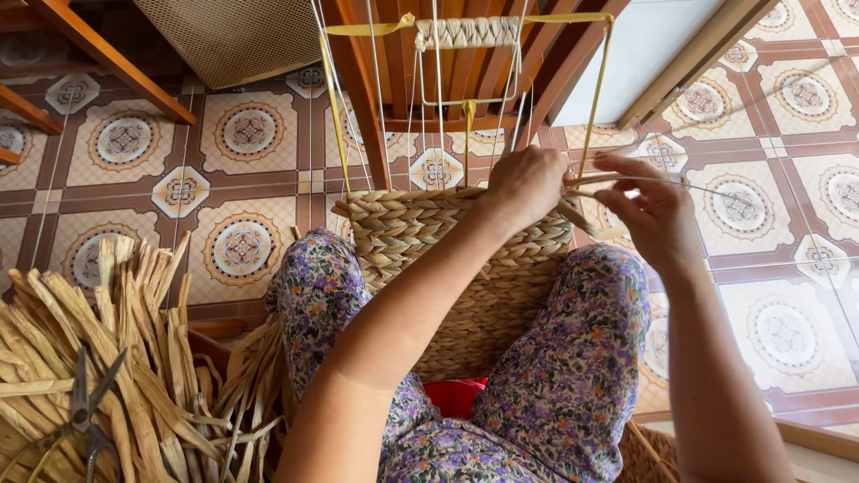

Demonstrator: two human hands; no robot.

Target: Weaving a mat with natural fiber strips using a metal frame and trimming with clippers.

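A woven straw basket (420, 237) rests between my knees, which are in purple flowered trousers. My left hand (526, 182) grips the basket's far rim, fingers curled over the braided edge. My right hand (651, 213) is just right of it, pinching a thin straw strand (617, 180) that runs leftward to the rim. Above, a wire frame with a braided handle (466, 32) and yellow strips hangs over the basket.
A pile of dried straw strips (116, 358) lies at the lower left with scissors (87, 411) on top. Wooden chair legs (116, 63) stand at the back on the patterned tile floor (242, 134). A red object (456, 395) shows under the basket.
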